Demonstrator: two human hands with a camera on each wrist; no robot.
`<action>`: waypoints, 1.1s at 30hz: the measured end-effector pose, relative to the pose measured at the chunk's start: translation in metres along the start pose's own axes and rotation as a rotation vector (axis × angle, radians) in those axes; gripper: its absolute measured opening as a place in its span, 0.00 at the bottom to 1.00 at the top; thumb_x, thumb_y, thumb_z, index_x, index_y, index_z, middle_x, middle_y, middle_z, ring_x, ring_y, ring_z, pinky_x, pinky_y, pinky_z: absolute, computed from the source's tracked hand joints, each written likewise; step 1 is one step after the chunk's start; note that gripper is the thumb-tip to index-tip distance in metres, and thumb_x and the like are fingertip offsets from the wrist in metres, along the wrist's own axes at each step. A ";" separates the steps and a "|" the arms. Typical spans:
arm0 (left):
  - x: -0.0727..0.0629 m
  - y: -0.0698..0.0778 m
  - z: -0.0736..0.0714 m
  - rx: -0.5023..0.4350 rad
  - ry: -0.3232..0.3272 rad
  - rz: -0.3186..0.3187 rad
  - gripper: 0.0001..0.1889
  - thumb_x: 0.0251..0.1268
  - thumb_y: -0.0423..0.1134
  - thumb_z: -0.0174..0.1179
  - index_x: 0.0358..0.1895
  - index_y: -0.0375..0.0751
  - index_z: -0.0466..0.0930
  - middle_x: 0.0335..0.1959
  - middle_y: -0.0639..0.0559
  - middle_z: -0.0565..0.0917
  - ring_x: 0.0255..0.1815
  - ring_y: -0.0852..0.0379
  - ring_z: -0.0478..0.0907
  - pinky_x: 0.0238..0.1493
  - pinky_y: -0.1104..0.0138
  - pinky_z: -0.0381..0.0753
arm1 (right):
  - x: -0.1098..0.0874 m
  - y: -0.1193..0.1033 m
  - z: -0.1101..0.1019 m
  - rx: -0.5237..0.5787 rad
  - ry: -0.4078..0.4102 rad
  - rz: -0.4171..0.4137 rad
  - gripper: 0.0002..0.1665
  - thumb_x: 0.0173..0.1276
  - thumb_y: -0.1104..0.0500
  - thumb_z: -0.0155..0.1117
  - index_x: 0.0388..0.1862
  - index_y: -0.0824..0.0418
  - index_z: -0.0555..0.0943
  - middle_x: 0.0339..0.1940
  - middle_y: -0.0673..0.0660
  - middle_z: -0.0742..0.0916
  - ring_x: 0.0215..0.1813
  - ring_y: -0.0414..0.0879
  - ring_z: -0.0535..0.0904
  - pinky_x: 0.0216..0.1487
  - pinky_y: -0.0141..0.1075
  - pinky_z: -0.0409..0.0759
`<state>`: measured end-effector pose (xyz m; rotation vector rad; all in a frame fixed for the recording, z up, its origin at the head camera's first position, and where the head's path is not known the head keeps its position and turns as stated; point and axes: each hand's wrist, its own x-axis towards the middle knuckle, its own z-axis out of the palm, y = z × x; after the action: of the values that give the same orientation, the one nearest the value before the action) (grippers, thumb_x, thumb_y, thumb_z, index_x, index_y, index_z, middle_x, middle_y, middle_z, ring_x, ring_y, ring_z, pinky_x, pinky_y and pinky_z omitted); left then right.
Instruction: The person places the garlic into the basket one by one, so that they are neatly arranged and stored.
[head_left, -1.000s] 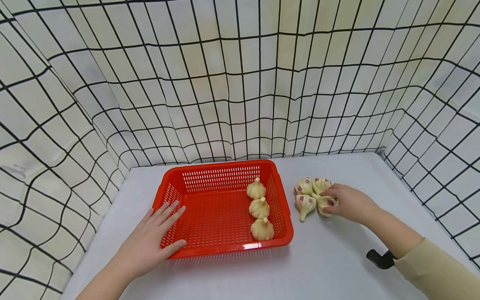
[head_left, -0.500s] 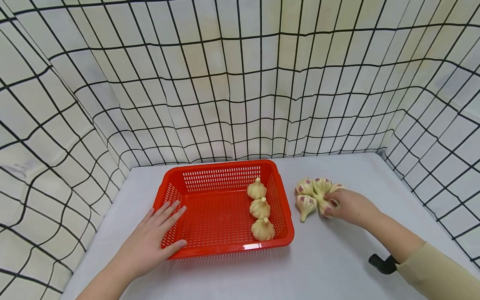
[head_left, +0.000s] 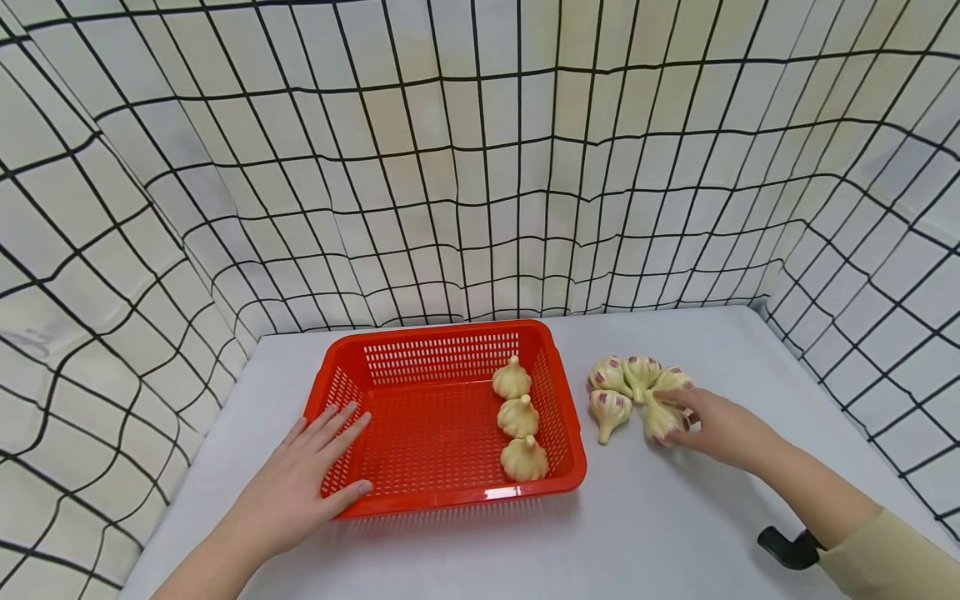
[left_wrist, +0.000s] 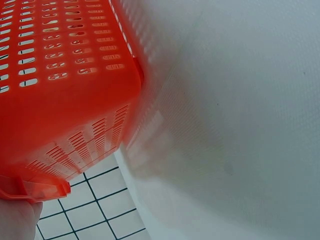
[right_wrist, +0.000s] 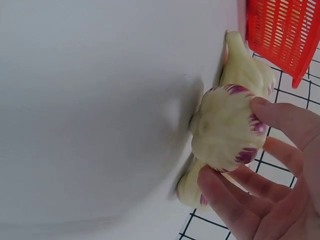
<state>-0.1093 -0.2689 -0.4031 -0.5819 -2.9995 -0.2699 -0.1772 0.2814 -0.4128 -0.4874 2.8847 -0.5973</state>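
Observation:
A red perforated plastic basket (head_left: 420, 502) sits on the white table. Three plain cream garlic bulbs (head_left: 517, 416) stand in a row along its right inner side. My left hand (head_left: 303, 479) rests with spread, straight fingers over the basket's left rim. To the right of the basket, my right hand (head_left: 716, 429) pinches a purple-streaked garlic bulb (right_wrist: 225, 130) between thumb and fingers. Beside that bulb lie several other purple-streaked garlic bulbs (head_left: 611, 408), their stems pointing toward the middle of the group. In the left wrist view only a bit of the left hand (left_wrist: 17, 220) shows under the rim.
White cloth walls with black netting (head_left: 480, 167) enclose the table's back and sides. The white tabletop (head_left: 510, 550) extends in front of the basket. A black strap end (head_left: 789, 548) hangs from the right wrist near the beige sleeve (head_left: 892, 554).
My right hand has shifted slightly right and toward me with the pinched garlic bulb, uncovering another streaked bulb behind it. My left hand and the basket stay put.

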 end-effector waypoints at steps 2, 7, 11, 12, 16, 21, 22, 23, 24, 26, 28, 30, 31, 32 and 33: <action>0.000 0.000 0.000 0.001 -0.006 -0.005 0.45 0.61 0.66 0.60 0.79 0.56 0.56 0.79 0.47 0.57 0.78 0.39 0.50 0.76 0.59 0.24 | 0.000 0.002 0.001 0.014 -0.017 0.017 0.42 0.61 0.50 0.74 0.72 0.56 0.70 0.47 0.53 0.81 0.44 0.46 0.77 0.37 0.37 0.76; -0.001 0.000 0.000 0.000 0.006 0.002 0.45 0.61 0.66 0.60 0.79 0.56 0.56 0.78 0.47 0.58 0.78 0.38 0.51 0.74 0.64 0.21 | 0.001 0.003 0.004 0.047 -0.061 0.043 0.50 0.59 0.50 0.76 0.77 0.54 0.62 0.44 0.52 0.79 0.42 0.45 0.77 0.33 0.35 0.76; -0.001 0.002 -0.001 -0.005 0.005 -0.001 0.45 0.61 0.66 0.60 0.79 0.56 0.56 0.78 0.46 0.58 0.78 0.38 0.52 0.73 0.66 0.19 | 0.000 0.004 0.006 0.042 -0.067 0.027 0.50 0.57 0.51 0.77 0.77 0.54 0.64 0.44 0.51 0.80 0.41 0.44 0.77 0.33 0.36 0.76; -0.002 0.002 -0.002 -0.006 0.002 -0.004 0.45 0.61 0.66 0.60 0.79 0.56 0.56 0.78 0.47 0.58 0.78 0.38 0.51 0.74 0.65 0.20 | 0.000 0.004 0.006 0.037 -0.063 0.023 0.50 0.57 0.52 0.77 0.76 0.54 0.65 0.45 0.51 0.80 0.42 0.44 0.77 0.34 0.36 0.76; -0.002 0.003 -0.003 -0.012 -0.012 -0.014 0.45 0.60 0.66 0.61 0.79 0.57 0.56 0.79 0.47 0.57 0.78 0.39 0.51 0.77 0.58 0.25 | 0.001 0.006 0.008 0.001 -0.035 -0.008 0.47 0.57 0.51 0.77 0.74 0.54 0.67 0.47 0.49 0.83 0.46 0.45 0.78 0.38 0.38 0.77; -0.002 0.002 -0.002 -0.010 -0.008 -0.010 0.45 0.61 0.66 0.60 0.79 0.56 0.56 0.79 0.47 0.57 0.78 0.39 0.50 0.76 0.60 0.24 | 0.003 0.007 0.010 -0.016 -0.012 -0.006 0.44 0.59 0.51 0.75 0.73 0.53 0.68 0.52 0.54 0.85 0.54 0.53 0.81 0.47 0.50 0.81; -0.002 0.002 -0.002 -0.010 -0.006 -0.008 0.45 0.61 0.66 0.60 0.79 0.56 0.56 0.79 0.47 0.57 0.78 0.39 0.50 0.76 0.61 0.23 | 0.004 0.007 0.010 -0.014 -0.010 -0.006 0.43 0.60 0.51 0.75 0.72 0.53 0.69 0.53 0.56 0.85 0.56 0.55 0.80 0.49 0.52 0.81; -0.002 0.002 -0.002 -0.009 -0.005 -0.007 0.45 0.61 0.66 0.60 0.79 0.56 0.56 0.79 0.47 0.57 0.78 0.39 0.50 0.76 0.61 0.23 | 0.004 0.006 0.010 -0.012 -0.007 -0.001 0.42 0.60 0.52 0.75 0.72 0.52 0.69 0.54 0.57 0.85 0.57 0.56 0.80 0.50 0.54 0.80; -0.002 0.002 -0.002 -0.009 -0.003 -0.005 0.45 0.61 0.66 0.60 0.79 0.56 0.56 0.79 0.47 0.57 0.78 0.39 0.51 0.76 0.61 0.23 | 0.005 0.005 0.009 -0.009 -0.005 -0.003 0.41 0.61 0.52 0.74 0.72 0.52 0.69 0.54 0.58 0.85 0.57 0.57 0.80 0.51 0.55 0.80; -0.002 0.001 -0.002 -0.008 0.001 -0.002 0.45 0.61 0.66 0.60 0.79 0.56 0.56 0.79 0.47 0.57 0.78 0.38 0.51 0.75 0.63 0.21 | 0.006 0.005 0.009 -0.003 0.005 -0.013 0.39 0.61 0.52 0.74 0.71 0.53 0.70 0.55 0.59 0.85 0.58 0.58 0.80 0.52 0.55 0.80; -0.002 0.001 -0.001 -0.002 0.006 0.001 0.45 0.61 0.66 0.60 0.79 0.56 0.56 0.79 0.47 0.57 0.78 0.38 0.51 0.74 0.66 0.19 | 0.008 0.004 0.009 -0.002 0.016 -0.025 0.37 0.62 0.52 0.74 0.69 0.54 0.72 0.55 0.59 0.85 0.58 0.58 0.80 0.52 0.55 0.80; -0.001 0.001 -0.001 0.000 0.011 0.006 0.45 0.61 0.66 0.61 0.79 0.56 0.56 0.78 0.46 0.58 0.77 0.38 0.52 0.72 0.68 0.18 | 0.008 0.004 0.009 -0.003 0.031 -0.041 0.35 0.63 0.54 0.72 0.68 0.55 0.73 0.54 0.59 0.85 0.57 0.58 0.80 0.52 0.54 0.81; -0.001 0.001 -0.001 0.002 0.012 0.006 0.45 0.61 0.66 0.61 0.79 0.56 0.56 0.78 0.47 0.58 0.77 0.38 0.52 0.72 0.69 0.17 | 0.009 0.004 0.009 -0.004 0.040 -0.047 0.33 0.64 0.54 0.72 0.67 0.56 0.74 0.54 0.59 0.85 0.57 0.57 0.81 0.52 0.54 0.81; -0.001 0.001 -0.001 0.004 0.015 0.008 0.45 0.61 0.66 0.61 0.79 0.56 0.56 0.78 0.47 0.58 0.77 0.38 0.52 0.72 0.70 0.17 | 0.009 0.003 0.009 -0.009 0.049 -0.054 0.32 0.64 0.55 0.71 0.66 0.56 0.74 0.53 0.58 0.86 0.56 0.57 0.81 0.51 0.53 0.81; -0.001 0.001 -0.001 0.004 0.015 0.009 0.45 0.61 0.66 0.61 0.79 0.56 0.56 0.78 0.46 0.58 0.77 0.38 0.52 0.72 0.70 0.17 | 0.009 0.003 0.009 -0.012 0.058 -0.058 0.30 0.65 0.55 0.71 0.66 0.57 0.75 0.53 0.58 0.86 0.56 0.57 0.81 0.51 0.53 0.82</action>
<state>-0.1079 -0.2689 -0.4022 -0.5902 -2.9813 -0.2668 -0.1844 0.2780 -0.4228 -0.5658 2.9392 -0.6131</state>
